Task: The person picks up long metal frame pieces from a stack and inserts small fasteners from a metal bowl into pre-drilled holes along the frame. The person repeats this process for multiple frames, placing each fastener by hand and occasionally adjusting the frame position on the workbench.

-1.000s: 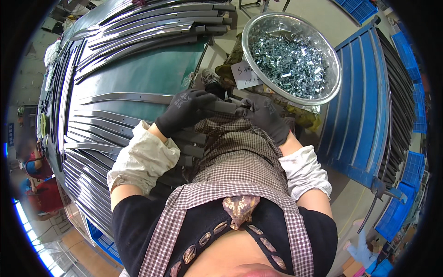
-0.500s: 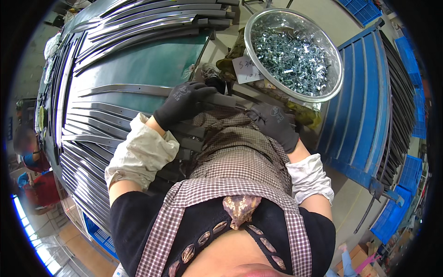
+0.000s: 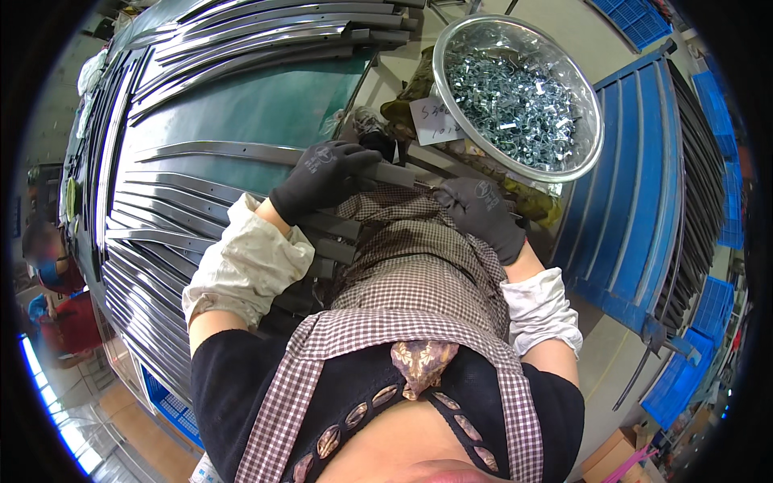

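Observation:
My left hand (image 3: 326, 179), in a dark grey glove, is closed around a long dark strip (image 3: 233, 150) near its right end. The strip lies across the green tabletop, and its end sticks out past my fingers over my checked apron. Just right of that end is my right hand (image 3: 481, 216), gloved alike, its fingers curled and pressed together. Whatever sits between those fingers is hidden. A small gap shows between the strip's end and the right glove. Beyond my right hand stands a clear round tub (image 3: 439, 60) of many small shiny metal clips (image 3: 515, 113).
More dark strips (image 3: 153, 290) lie in rows along the green table (image 3: 266, 101), with another stack at its far edge. A paper label (image 3: 435, 122) hangs by the tub. At right stands a blue metal rack (image 3: 616, 193) with strips behind. Another person (image 3: 68, 322) is at far left.
Both hands stay almost where they were, with the left one still gripping the strip. The whole view has shifted very slightly.

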A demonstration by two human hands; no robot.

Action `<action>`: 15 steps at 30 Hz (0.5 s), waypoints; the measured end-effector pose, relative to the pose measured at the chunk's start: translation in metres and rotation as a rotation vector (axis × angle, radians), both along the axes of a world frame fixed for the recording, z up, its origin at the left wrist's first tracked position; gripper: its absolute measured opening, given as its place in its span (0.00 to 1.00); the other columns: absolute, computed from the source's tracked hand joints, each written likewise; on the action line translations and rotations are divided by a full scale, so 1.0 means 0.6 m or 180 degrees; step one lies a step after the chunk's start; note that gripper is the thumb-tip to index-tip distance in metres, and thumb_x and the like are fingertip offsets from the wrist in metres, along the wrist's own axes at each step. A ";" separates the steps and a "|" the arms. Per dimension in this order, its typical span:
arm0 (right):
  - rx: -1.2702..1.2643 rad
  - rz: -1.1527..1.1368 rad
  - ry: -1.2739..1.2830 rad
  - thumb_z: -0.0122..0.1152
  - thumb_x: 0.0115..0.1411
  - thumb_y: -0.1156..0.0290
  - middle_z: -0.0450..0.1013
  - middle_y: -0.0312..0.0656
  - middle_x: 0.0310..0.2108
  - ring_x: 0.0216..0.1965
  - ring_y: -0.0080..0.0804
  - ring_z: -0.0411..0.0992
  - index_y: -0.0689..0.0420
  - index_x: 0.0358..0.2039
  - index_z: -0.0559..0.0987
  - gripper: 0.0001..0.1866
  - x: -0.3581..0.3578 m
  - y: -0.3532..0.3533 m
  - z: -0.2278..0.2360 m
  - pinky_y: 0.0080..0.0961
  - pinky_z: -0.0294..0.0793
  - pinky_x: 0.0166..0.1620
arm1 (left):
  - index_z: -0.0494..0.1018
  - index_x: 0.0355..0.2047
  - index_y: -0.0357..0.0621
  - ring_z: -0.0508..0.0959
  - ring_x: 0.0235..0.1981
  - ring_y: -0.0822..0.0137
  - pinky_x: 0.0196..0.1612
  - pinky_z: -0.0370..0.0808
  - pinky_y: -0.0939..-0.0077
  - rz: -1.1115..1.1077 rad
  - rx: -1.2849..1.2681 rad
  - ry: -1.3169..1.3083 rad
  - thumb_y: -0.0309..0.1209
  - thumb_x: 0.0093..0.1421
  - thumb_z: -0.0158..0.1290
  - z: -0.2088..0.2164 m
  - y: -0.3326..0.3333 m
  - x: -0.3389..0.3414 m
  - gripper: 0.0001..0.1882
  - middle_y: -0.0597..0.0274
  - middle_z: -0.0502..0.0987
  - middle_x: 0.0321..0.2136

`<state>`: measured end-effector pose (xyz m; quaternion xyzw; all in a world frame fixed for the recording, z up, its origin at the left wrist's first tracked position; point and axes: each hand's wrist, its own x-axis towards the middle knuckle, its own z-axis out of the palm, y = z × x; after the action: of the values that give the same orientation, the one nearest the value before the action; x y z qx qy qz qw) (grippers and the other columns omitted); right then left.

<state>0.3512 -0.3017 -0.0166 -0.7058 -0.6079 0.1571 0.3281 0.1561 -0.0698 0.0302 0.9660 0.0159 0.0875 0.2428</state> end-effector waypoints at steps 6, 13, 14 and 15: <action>0.0068 0.0141 -0.0123 0.58 0.64 0.61 0.78 0.48 0.32 0.34 0.51 0.76 0.57 0.38 0.81 0.13 -0.001 0.004 0.002 0.41 0.76 0.37 | 0.77 0.48 0.44 0.81 0.36 0.51 0.40 0.77 0.60 -0.0027 0.0070 0.0047 0.35 0.52 0.65 -0.012 0.004 -0.004 0.23 0.54 0.81 0.35; 0.0295 0.0075 -0.0446 0.58 0.63 0.61 0.77 0.46 0.29 0.30 0.48 0.76 0.55 0.38 0.81 0.12 -0.015 0.009 0.003 0.41 0.75 0.34 | 0.78 0.45 0.47 0.82 0.37 0.54 0.41 0.78 0.61 0.0065 0.0023 0.0136 0.34 0.54 0.62 -0.008 -0.001 -0.004 0.17 0.58 0.82 0.39; 0.0152 0.0078 -0.0615 0.59 0.62 0.61 0.77 0.44 0.30 0.31 0.46 0.77 0.54 0.37 0.80 0.11 -0.022 0.014 0.009 0.40 0.76 0.35 | 0.78 0.44 0.47 0.82 0.37 0.54 0.42 0.78 0.61 0.0068 0.0030 0.0153 0.34 0.54 0.62 -0.007 -0.002 -0.003 0.17 0.58 0.82 0.39; 0.0021 0.0080 -0.0784 0.59 0.61 0.61 0.78 0.43 0.31 0.32 0.44 0.77 0.54 0.36 0.79 0.10 -0.030 0.022 0.019 0.39 0.76 0.35 | 0.78 0.44 0.47 0.82 0.37 0.54 0.42 0.78 0.61 0.0071 0.0047 0.0170 0.35 0.54 0.63 -0.003 -0.001 -0.002 0.17 0.58 0.82 0.39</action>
<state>0.3329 -0.2887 -0.0054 -0.7110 -0.6530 0.0713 0.2512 0.1549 -0.0706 0.0283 0.9695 0.0325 0.0644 0.2342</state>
